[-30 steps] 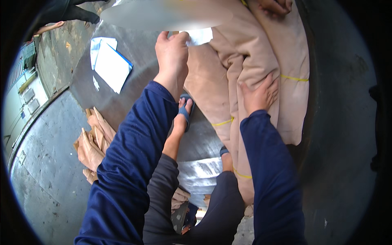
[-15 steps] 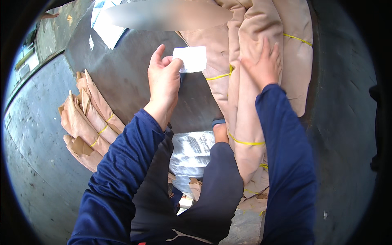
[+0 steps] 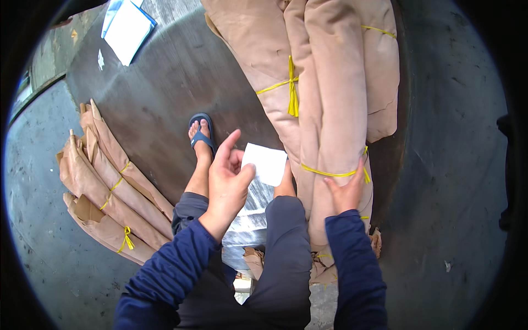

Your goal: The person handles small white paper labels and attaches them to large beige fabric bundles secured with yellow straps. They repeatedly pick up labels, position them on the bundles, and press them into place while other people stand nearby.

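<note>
Between the thumb and fingers of my left hand is a small white paper card, held up in front of my knees with the index finger pointing out. My right hand rests on the lower part of a long tan bundle of rolled, leather-like sheets. Its thumb is spread away from the fingers, which lie by the right end of a yellow tie round the bundle. Whether the fingertips press on that tie I cannot tell. Another yellow tie, knotted with hanging ends, crosses the roll farther up.
More tan rolls with yellow ties lie at the left. A white sheet with blue edges is on the dark surface at the far left. My sandalled foot stands on it. A grey surface extends along the right.
Both hands have come nearer to me: the left still with the card, the right sliding down the bundle to the lower tie. My left foot has come into view.
</note>
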Demonstrator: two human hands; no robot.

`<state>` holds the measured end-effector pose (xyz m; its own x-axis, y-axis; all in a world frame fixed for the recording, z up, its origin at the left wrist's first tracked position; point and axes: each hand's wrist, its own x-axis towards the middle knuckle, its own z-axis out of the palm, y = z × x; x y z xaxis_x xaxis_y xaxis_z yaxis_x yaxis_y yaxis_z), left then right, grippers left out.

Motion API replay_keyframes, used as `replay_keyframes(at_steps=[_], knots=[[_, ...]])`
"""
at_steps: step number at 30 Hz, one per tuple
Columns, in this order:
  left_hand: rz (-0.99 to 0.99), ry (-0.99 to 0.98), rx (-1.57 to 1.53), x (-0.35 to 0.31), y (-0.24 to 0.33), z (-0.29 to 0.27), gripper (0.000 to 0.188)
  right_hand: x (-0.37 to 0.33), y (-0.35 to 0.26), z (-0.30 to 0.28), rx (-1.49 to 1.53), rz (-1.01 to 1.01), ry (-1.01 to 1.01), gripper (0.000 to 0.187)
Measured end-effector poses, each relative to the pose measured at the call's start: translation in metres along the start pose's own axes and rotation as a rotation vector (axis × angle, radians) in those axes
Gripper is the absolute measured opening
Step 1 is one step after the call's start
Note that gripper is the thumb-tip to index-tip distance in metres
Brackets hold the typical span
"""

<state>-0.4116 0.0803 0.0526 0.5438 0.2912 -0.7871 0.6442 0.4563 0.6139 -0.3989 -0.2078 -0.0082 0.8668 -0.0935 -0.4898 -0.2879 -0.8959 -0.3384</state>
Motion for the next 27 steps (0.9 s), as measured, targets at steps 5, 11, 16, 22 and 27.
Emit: replay_keyframes(at_steps=[5, 11, 16, 22, 27], knots=[[-0.312, 0.044, 0.129, -0.065, -0.048, -0.096, 0.043, 0.068, 0.056, -0.064, -0.029, -0.095, -0.266, 0.098], [-0.094, 0.042, 0.69, -0.142, -0.03, -0.179, 0.003, 0.104, 0.079, -0.067, -0.288, 0.105, -0.213, 0.089], [-0.055, -0.047, 0.985, -0.172, -0.002, -0.191, 0.004, 0.018, 0.08, -0.037, -0.22, 0.103, 0.242, 0.068], [0.158, -0.185, 1.226, -0.16, -0.012, -0.184, 0.004, -0.163, 0.071, 0.044, 0.205, 0.518, -0.179, 0.035], [0.137, -0.187, 1.243, -0.138, 0.017, -0.21, 0.005, -0.246, 0.049, 0.112, 0.316, 0.703, -0.49, 0.032]])
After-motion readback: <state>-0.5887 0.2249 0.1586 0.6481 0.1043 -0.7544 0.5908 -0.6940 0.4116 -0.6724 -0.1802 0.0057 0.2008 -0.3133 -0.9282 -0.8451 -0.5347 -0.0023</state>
